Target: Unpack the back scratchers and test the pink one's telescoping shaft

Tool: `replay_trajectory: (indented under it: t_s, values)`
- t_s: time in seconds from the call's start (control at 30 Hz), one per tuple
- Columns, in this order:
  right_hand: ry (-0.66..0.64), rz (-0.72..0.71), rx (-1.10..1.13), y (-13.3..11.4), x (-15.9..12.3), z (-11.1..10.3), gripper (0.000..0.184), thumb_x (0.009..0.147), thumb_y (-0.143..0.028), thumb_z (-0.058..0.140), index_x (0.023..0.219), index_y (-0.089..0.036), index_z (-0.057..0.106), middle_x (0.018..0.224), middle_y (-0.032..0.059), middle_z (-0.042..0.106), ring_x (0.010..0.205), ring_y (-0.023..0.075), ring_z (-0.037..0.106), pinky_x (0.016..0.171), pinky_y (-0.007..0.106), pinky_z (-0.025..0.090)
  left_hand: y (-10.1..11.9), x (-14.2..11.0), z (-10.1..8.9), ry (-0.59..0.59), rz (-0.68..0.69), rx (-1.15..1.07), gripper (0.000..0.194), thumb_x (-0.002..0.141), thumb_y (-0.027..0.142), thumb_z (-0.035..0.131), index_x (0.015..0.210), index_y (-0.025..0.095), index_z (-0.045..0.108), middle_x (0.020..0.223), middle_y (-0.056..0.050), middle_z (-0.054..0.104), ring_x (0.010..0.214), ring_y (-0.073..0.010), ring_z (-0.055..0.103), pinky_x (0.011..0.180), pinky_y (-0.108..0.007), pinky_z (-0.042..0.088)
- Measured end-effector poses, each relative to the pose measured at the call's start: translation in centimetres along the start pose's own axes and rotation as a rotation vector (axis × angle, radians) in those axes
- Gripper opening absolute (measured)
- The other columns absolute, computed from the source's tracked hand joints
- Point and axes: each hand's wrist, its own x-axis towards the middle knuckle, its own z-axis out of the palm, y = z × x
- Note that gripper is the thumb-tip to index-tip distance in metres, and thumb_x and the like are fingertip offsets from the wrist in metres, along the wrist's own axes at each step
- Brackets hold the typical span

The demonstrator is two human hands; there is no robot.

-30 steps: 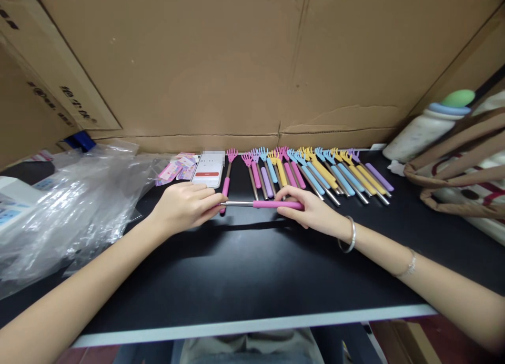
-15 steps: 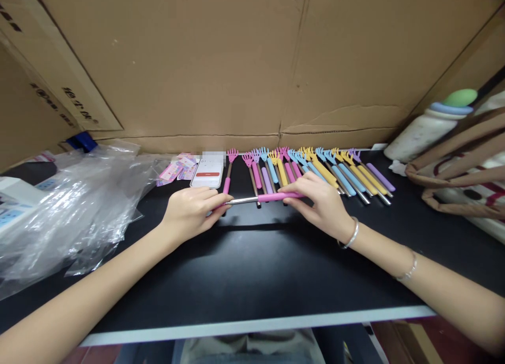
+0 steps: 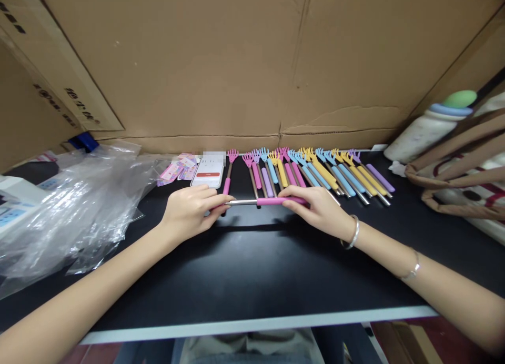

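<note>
Level above the black table, a metal rod with a pink sleeve (image 3: 270, 201) stretches between my two hands. My left hand (image 3: 192, 209) pinches its bare metal end at the left. Around the pink part at the right, the fingers of my right hand (image 3: 315, 205) are closed. What lies inside each grip is hidden. Behind the rod, a row of back scratchers (image 3: 323, 174) in pink, purple, blue and yellow rests on the table, claw ends toward the cardboard. A single pink back scratcher (image 3: 228, 182) lies apart, just behind my left fingertips.
Clear plastic bags (image 3: 90, 211) heap up on the left, beside a white box (image 3: 18, 198). A phone (image 3: 209, 170) and printed cards (image 3: 177, 169) lie at the back. On the right are a white bottle (image 3: 424, 132) and a brown-handled bag (image 3: 465, 169). A cardboard wall (image 3: 205, 64) stands behind.
The rod has tilted slightly to nearly level, its pink end a little lower. My right hand has shifted slightly down and right. The left hand keeps its pinch.
</note>
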Motion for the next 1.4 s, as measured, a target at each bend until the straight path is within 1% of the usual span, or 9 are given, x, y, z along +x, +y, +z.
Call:
replay_trajectory:
  t_s: [0.2, 0.43, 0.63, 0.77, 0.87, 1.0, 1.23, 1.3, 1.4]
  values:
    - [-0.029, 0.04, 0.122, -0.1, 0.1, 0.5, 0.029, 0.09, -0.041, 0.044, 0.092, -0.019, 0.063, 0.062, -0.0022, 0.056, 0.05, 0.0089, 0.042, 0.055, 0.022, 0.03, 0.0, -0.1, 0.0, 0.021, 0.019, 0.006, 0.019, 0.087, 0.029, 0.05, 0.089, 0.025, 0.069, 0.063, 0.002, 0.064, 0.058, -0.0113, 0.056, 0.048, -0.023, 0.035]
    - [-0.088, 0.104, 0.205, -0.8, 0.2, 0.1, 0.028, 0.089, -0.038, 0.044, 0.083, -0.016, 0.062, 0.062, -0.0021, 0.052, 0.053, 0.0091, 0.041, 0.055, 0.023, 0.03, 0.5, 0.0, 0.0, 0.04, 0.04, 0.021, 0.018, 0.086, 0.028, 0.052, 0.086, 0.024, 0.069, 0.058, 0.003, 0.062, 0.055, -0.0111, 0.055, 0.049, -0.023, 0.035]
    - [-0.168, 0.161, 0.355, -0.9, 0.1, 0.1, 0.034, 0.089, -0.044, 0.042, 0.078, -0.016, 0.06, 0.061, -0.0024, 0.047, 0.054, 0.0091, 0.039, 0.054, 0.023, 0.03, 0.6, -0.2, -0.4, 0.043, 0.111, 0.1, 0.018, 0.086, 0.028, 0.052, 0.089, 0.025, 0.069, 0.056, 0.003, 0.058, 0.055, -0.011, 0.055, 0.052, -0.025, 0.036]
    - [-0.228, 0.197, 0.471, -0.9, 0.2, 0.3, 0.035, 0.088, -0.046, 0.043, 0.078, -0.016, 0.058, 0.056, -0.0047, 0.041, 0.049, 0.0085, 0.037, 0.05, 0.023, 0.029, 0.4, -0.3, -0.6, 0.086, 0.156, 0.147, 0.013, 0.084, 0.028, 0.056, 0.089, 0.026, 0.068, 0.057, 0.004, 0.059, 0.054, -0.0107, 0.052, 0.052, -0.025, 0.035]
    - [-0.239, 0.205, 0.504, -1.0, 0.2, 0.5, 0.035, 0.088, -0.046, 0.044, 0.078, -0.016, 0.058, 0.057, -0.0045, 0.043, 0.05, 0.0084, 0.037, 0.051, 0.023, 0.029, 0.4, -0.2, -0.7, 0.12, 0.176, 0.159, 0.011, 0.082, 0.028, 0.059, 0.089, 0.026, 0.068, 0.056, 0.005, 0.059, 0.053, -0.0107, 0.05, 0.051, -0.025, 0.034]
    - [-0.204, 0.222, 0.463, -0.9, 0.2, 0.8, 0.036, 0.088, -0.046, 0.044, 0.078, -0.015, 0.061, 0.068, -0.0002, 0.053, 0.058, 0.01, 0.041, 0.057, 0.024, 0.032, 0.5, 0.0, -0.8, 0.068, 0.149, 0.149, 0.013, 0.084, 0.029, 0.056, 0.089, 0.025, 0.068, 0.058, 0.004, 0.06, 0.056, -0.0112, 0.053, 0.052, -0.025, 0.035]
    - [-0.148, 0.241, 0.38, -1.0, 0.1, 0.7, 0.034, 0.089, -0.044, 0.043, 0.079, -0.016, 0.059, 0.065, -0.0015, 0.051, 0.054, 0.0093, 0.04, 0.053, 0.024, 0.03, 0.8, 0.5, -1.2, -0.014, 0.125, 0.134, 0.018, 0.087, 0.031, 0.05, 0.087, 0.024, 0.067, 0.06, 0.002, 0.061, 0.059, -0.0127, 0.056, 0.052, -0.025, 0.035]
    - [-0.13, 0.192, 0.276, -1.2, 0.0, 0.4, 0.03, 0.088, -0.043, 0.044, 0.085, -0.017, 0.059, 0.066, -0.0011, 0.054, 0.054, 0.0098, 0.044, 0.053, 0.023, 0.031, 0.7, 0.5, -1.1, -0.038, 0.089, 0.129, 0.019, 0.088, 0.031, 0.049, 0.088, 0.024, 0.066, 0.062, 0.002, 0.063, 0.06, -0.0132, 0.057, 0.051, -0.025, 0.034]
    - [-0.113, 0.071, -0.033, -1.4, -0.3, -0.1, 0.022, 0.086, -0.038, 0.048, 0.094, -0.02, 0.058, 0.065, -0.0016, 0.058, 0.054, 0.0112, 0.05, 0.053, 0.023, 0.031, 0.5, 0.4, -0.9, -0.094, 0.022, 0.107, 0.021, 0.089, 0.035, 0.046, 0.093, 0.026, 0.066, 0.069, 0.002, 0.067, 0.061, -0.0134, 0.059, 0.05, -0.025, 0.033]
